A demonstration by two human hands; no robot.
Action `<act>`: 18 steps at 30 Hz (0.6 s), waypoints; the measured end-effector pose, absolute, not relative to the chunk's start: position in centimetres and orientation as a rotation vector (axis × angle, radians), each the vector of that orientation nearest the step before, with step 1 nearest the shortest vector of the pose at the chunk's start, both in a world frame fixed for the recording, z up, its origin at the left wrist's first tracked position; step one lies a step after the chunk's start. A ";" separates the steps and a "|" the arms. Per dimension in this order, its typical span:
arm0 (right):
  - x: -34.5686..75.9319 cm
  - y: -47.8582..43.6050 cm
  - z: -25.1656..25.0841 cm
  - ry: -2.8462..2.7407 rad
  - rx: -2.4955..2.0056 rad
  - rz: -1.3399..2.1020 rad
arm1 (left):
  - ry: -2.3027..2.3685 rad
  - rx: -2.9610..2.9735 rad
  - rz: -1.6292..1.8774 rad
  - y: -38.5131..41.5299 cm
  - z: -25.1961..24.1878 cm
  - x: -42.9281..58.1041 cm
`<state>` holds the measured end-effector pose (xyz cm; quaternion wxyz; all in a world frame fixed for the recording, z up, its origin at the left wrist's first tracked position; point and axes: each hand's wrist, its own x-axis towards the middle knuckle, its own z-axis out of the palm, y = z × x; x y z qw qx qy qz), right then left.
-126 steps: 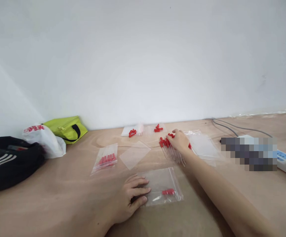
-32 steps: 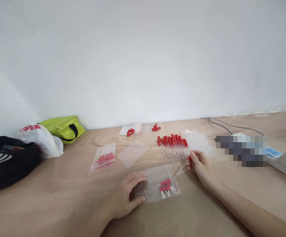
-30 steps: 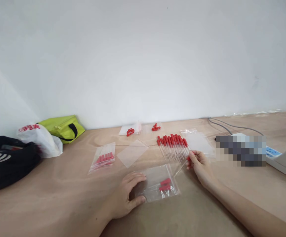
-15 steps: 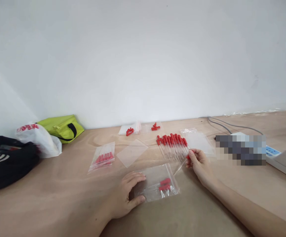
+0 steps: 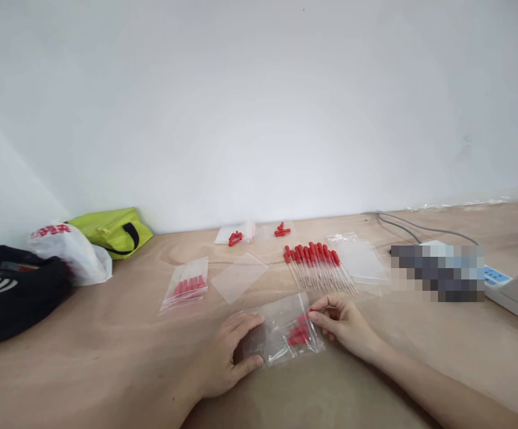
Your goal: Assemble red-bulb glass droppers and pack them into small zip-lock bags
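Observation:
My left hand [image 5: 234, 351] curves around the left end of a clear zip-lock bag [image 5: 276, 313], thumb and fingers pressing on its edges. Inside the bag lie red-bulbed droppers [image 5: 298, 339], bulbs toward the mouth on the right. At that mouth my right hand [image 5: 341, 325] is closed in a pinch on another dropper [image 5: 313, 310]; its red bulb shows partly at the fingertips and its tube reaches into the bag. Beyond my right hand is a row of several glass droppers [image 5: 315, 262], red bulbs pointing away from me.
A filled bag of droppers [image 5: 187, 286] lies left, beside a flat clear bag [image 5: 239, 277]. Loose red bulbs [image 5: 235, 238] and more bulbs [image 5: 281, 230] sit on bags near the wall. Empty bags [image 5: 361, 259] lie right, before a power strip [image 5: 515, 295]. Cloth and plastic bags [image 5: 91, 262] stand far left.
My right hand has moved left and toward me, from beside the dropper row to the bag's mouth. The dropper it holds now reaches into the bag. My left hand has stayed put.

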<state>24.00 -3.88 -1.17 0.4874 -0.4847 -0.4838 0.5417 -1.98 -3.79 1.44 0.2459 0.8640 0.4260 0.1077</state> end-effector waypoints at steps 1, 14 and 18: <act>23.8 -3.9 -1.2 -1.221 -1.209 1.313 | 1.166 2.358 0.289 -3.8 1.4 -2.0; 25.3 -1.6 -0.9 -1.584 -1.335 0.892 | 1.100 2.403 0.355 -3.5 1.3 -1.9; 26.6 3.6 0.7 -1.580 -1.635 0.327 | 1.070 2.415 0.376 -3.5 1.7 -1.7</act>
